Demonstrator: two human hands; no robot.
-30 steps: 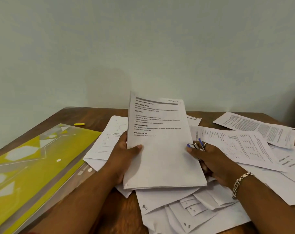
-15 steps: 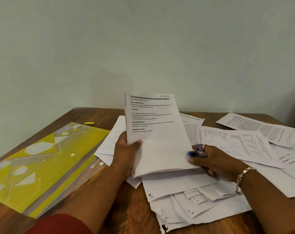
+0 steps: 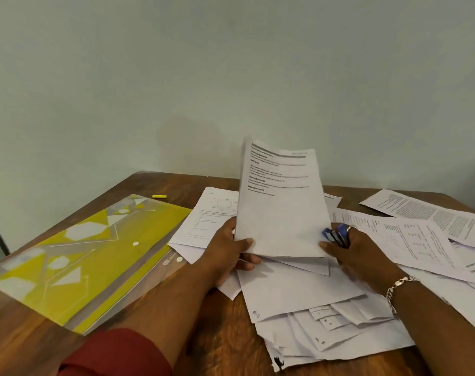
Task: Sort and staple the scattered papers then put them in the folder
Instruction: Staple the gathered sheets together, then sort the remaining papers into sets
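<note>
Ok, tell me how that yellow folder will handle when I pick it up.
The yellow folder lies flat and looks like thin, glossy plastic, so it will probably flex and sag if lifted by one edge. Its sheen suggests it may be slippery on the wooden table. It looks thin, so likely light.

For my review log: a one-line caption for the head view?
Left hand holds a paper stack upright; right hand grips a stapler.

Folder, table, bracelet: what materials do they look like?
Folder: likely thin plastic, glossy; translucent edge strip, snap buttons, sheen on yellow cover.
Table: wood or wood veneer, brown with visible grain, low sheen; can't tell which.
Bracelet: looks metal, silver-coloured chain links with bright glints.
</note>
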